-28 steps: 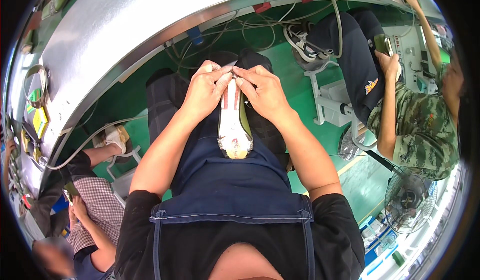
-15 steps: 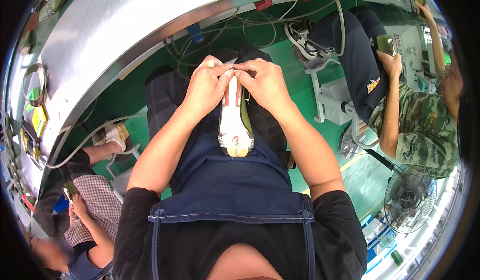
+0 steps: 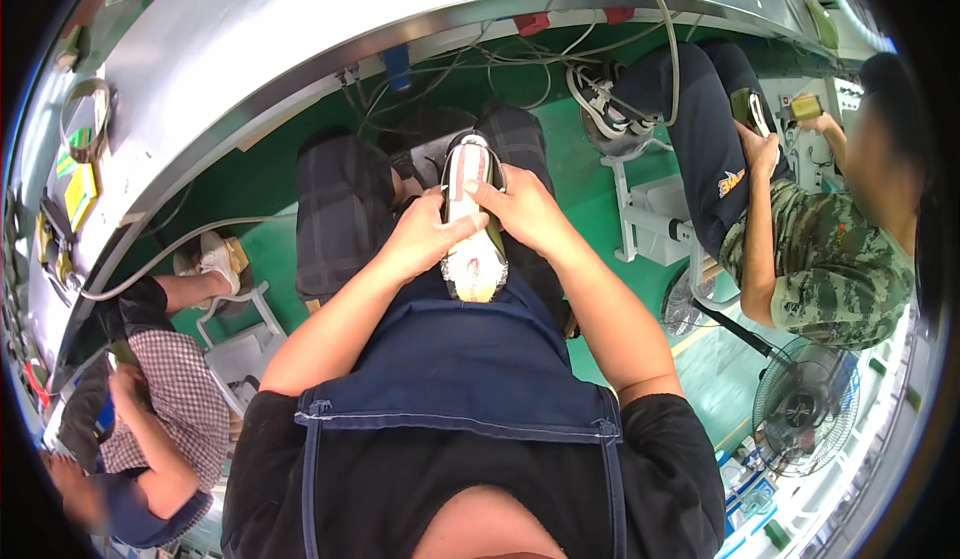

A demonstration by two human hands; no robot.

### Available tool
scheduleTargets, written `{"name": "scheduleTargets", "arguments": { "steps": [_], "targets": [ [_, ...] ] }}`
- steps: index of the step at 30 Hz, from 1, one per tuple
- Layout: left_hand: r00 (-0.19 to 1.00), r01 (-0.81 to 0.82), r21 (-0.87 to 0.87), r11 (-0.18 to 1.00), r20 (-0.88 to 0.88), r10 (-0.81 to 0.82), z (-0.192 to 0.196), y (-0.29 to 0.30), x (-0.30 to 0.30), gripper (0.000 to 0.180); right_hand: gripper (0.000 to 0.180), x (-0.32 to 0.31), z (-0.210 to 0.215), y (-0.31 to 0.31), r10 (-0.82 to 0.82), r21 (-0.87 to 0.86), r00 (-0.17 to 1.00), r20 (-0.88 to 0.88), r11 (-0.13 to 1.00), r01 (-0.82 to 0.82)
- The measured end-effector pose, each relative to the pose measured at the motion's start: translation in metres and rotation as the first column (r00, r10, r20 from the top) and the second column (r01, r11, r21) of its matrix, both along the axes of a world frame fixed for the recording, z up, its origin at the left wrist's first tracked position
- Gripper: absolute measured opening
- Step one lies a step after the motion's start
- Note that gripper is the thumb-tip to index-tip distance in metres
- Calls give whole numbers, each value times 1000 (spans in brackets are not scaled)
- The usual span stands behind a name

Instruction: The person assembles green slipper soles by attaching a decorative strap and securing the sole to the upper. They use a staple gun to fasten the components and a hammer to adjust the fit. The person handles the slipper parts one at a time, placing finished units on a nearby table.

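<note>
The shoe lies sole up on the person's lap, on the blue apron, with its toe pointing away toward the metal workbench. The left hand grips the shoe along its left edge, and the right hand holds the right edge with the thumb laid across the sole. Compared with a moment ago, both hands have come down from the toe end to the middle of the shoe, so more of the toe part is now uncovered. It seems the pressing work goes along the sole toward the heel (the fingertips are partly hidden, so I cannot be sure). At the right a seated co-worker in a camouflage shirt holds a small object, and a floor fan stands near.
</note>
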State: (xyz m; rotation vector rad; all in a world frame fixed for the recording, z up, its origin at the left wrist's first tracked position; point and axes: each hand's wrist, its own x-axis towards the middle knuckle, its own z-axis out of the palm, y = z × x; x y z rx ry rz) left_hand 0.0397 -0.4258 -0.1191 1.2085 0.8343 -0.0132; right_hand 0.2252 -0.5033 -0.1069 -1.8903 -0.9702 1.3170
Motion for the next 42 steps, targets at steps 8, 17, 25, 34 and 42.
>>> {"name": "scheduleTargets", "arguments": {
  "steps": [8, 17, 25, 34, 42],
  "targets": [
    [948, -195, -264, 944, 197, 251, -4, -26, -1, 86, 55, 9, 17, 6, 20, -247, 925, -379, 961, -122],
    [910, -284, -355, 891, 194, 367, -10, -37, 3, 75, 64, 3, 5, -6, -73, -280, 859, -507, 956, -84],
    [916, -299, -322, 898, 165, 364, -14, -37, 4, 70, 59, -1, 0, -9, -15, -230, 918, -396, 970, -83],
    [872, -328, -349, 878, 244, 423, -26, -42, 4, 72, 63, 16, 35, 11, 385, -437, 919, -87, 814, -383],
    [917, -322, -360, 876, 113, 384, 4, -36, 6, 63, 36, 76, 155, 129, -158, 413, 542, 825, 824, -388]
  ]
}}
